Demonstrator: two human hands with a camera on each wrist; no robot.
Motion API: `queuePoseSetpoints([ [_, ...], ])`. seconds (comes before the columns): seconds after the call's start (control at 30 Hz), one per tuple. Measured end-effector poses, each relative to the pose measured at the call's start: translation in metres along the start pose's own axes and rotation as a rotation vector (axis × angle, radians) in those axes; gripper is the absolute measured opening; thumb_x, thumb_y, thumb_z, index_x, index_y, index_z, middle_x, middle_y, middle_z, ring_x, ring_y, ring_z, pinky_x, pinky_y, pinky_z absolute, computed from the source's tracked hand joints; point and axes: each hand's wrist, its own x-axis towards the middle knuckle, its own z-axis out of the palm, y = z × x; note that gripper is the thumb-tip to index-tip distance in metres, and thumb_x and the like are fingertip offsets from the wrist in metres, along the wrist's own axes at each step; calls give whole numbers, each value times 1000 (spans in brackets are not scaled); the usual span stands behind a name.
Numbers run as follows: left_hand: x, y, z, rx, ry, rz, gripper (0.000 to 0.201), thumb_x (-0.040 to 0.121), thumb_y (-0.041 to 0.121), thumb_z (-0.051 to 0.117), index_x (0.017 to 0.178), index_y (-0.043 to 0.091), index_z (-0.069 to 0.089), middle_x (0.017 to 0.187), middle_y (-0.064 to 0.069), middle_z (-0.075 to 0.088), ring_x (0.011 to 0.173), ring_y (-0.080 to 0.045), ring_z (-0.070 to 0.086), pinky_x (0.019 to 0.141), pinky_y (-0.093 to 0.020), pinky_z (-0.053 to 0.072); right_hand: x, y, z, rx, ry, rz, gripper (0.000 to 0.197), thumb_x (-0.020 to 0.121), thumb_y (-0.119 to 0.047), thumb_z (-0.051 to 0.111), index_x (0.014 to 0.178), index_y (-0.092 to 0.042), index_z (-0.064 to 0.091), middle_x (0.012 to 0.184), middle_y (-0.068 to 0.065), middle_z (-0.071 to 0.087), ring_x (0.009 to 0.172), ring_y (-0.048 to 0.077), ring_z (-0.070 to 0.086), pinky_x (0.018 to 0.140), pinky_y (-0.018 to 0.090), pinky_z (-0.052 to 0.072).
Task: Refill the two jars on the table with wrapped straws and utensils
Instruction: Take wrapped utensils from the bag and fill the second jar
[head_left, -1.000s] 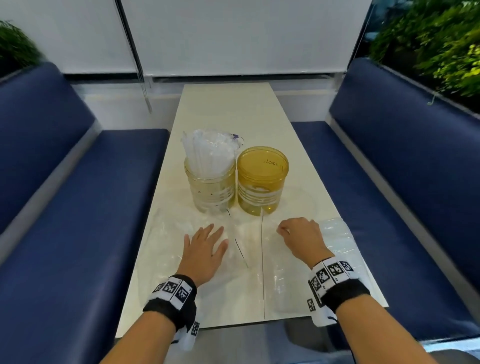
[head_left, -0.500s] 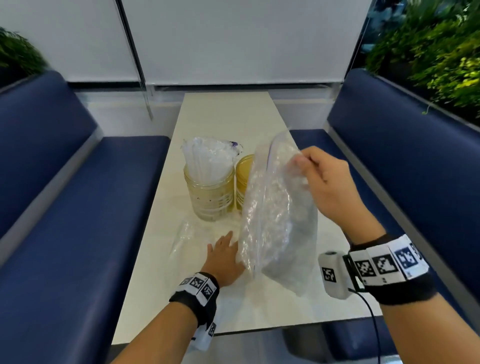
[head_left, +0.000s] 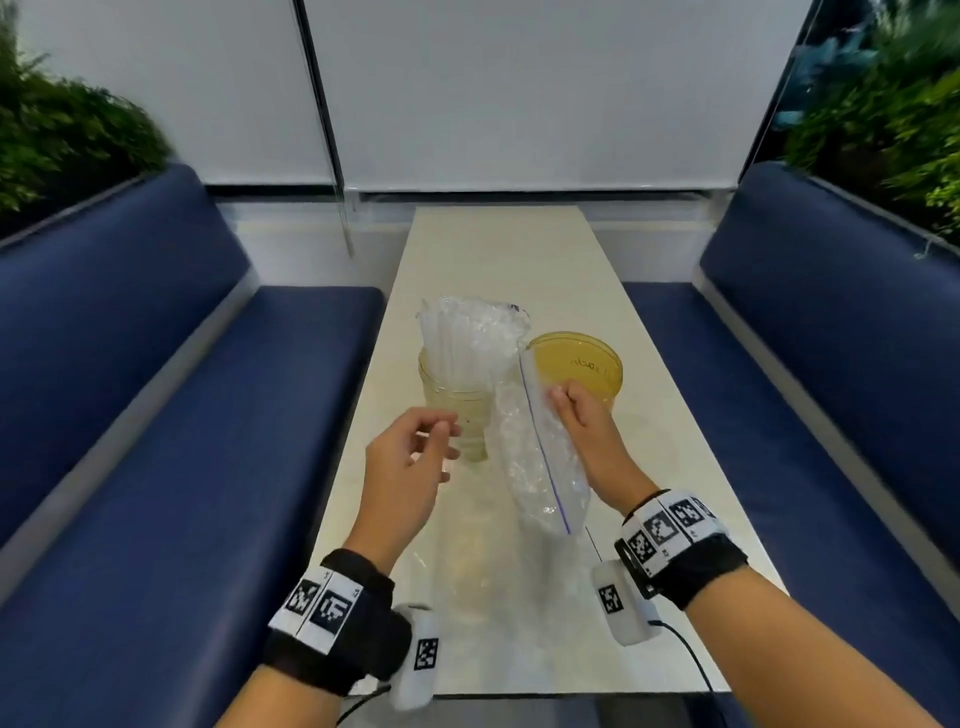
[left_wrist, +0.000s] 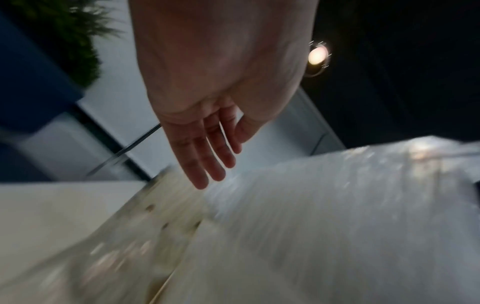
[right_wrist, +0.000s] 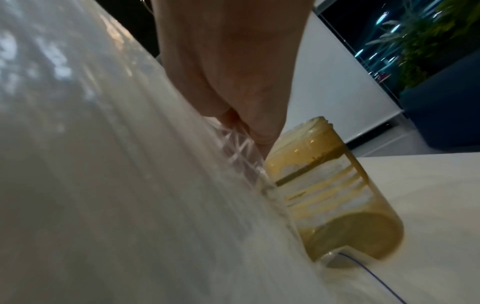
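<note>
Booth seating in dark blue flanks a long pale table (head_left: 498, 249) under a white window blind. Right hand (head_left: 584, 423): fingers curled and clamped on the upper edge of a clear zip bag (head_left: 540, 457), which hangs tilted above the table. One second ago this hand lay on the bag, flat on the table; half a second ago the bag was already raised. It is now lowered and brought inward, so its mouth sits just beside the amber jar (head_left: 576, 364), directly beyond the right fingertips. Left hand (head_left: 410, 462): fingers apart, loosely bent, holding nothing; it has lifted off the table and is raised just left of the bag. Beyond the left fingertips stands the clear jar (head_left: 457, 410), already holding wrapped straws (head_left: 467, 338). Judgement: the straw jar appears done; the amber jar looks empty, so the step in hand is opening the bag to transfer its contents. Bag contents are too blurred to identify. A second flat clear bag (head_left: 467, 566) lies on the table, nearer than both hands.
</note>
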Motion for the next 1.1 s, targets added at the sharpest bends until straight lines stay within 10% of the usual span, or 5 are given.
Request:
queuePoseSetpoints([
  [0.2,22,74,26,484,-191,92,43,91,61,58,74,22,60,68,6,61,62,-15,56,62,-34,48,1,0,18,19,21,29,12,103,-26,52,108,-16,55,95,6,66,90,23,65,82,45,54],
  [0.33,32,80,38,661,-241,48,27,87,41,64,76,17,69,73,1,69,74,-20,66,68,-34,56,0,-20,5,-281,231,-159,10,97,-19,58,106,-20,58,100,-6,59,95,14,55,83,33,51],
  [0.53,30,78,33,397,-255,-27,22,88,24,65,72,16,77,66,-5,72,65,-27,69,63,-47,63,-2,-57,-19,-300,-63,-80,40,98,-42,56,73,-14,70,55,-4,53,53,9,46,57,33,43],
  [1.1,1,69,32,-308,-335,-445,9,83,14,81,86,7,79,72,-2,73,60,-7,62,55,-20,57,-35,-75,-41,174,-359,339,30,101,-36,54,87,-10,59,67,-1,47,57,10,43,46,22,35],
])
